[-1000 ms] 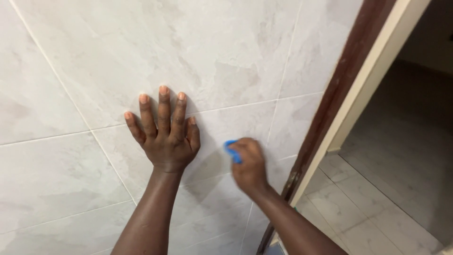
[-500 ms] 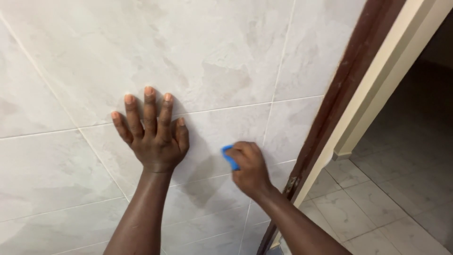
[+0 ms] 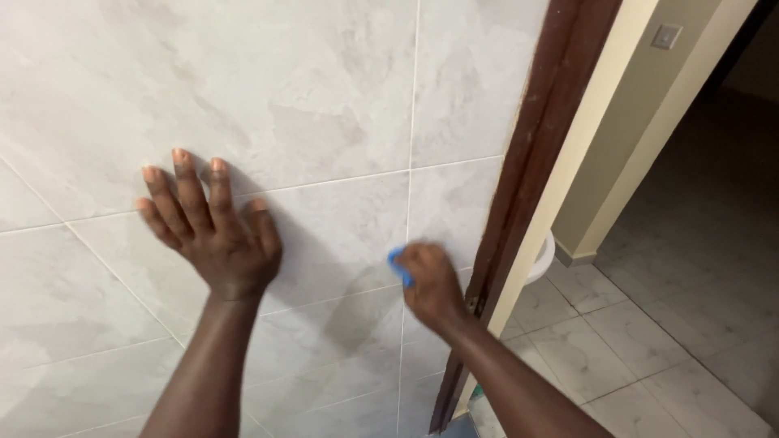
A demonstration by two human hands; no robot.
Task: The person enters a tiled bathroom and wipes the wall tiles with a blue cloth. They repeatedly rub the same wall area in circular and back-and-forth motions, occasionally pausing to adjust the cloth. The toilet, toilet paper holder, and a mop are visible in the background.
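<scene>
Soft, even light falls on the pale tiled wall (image 3: 324, 97), both hands casting faint shadows, motion blur smearing the left hand (image 3: 213, 231) and right hand (image 3: 430, 284), while the room beyond the door frame (image 3: 535, 162) sits dim.

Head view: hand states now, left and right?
Left hand: open, flat against the tiled wall.
Right hand: closed on a blue pad, pressed to the wall.

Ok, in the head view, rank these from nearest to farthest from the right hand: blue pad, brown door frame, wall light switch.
1. Blue pad: held in the right hand, against the tiled wall.
2. Brown door frame: just right of the hand.
3. Wall light switch: upper right, beyond the doorway.
</scene>
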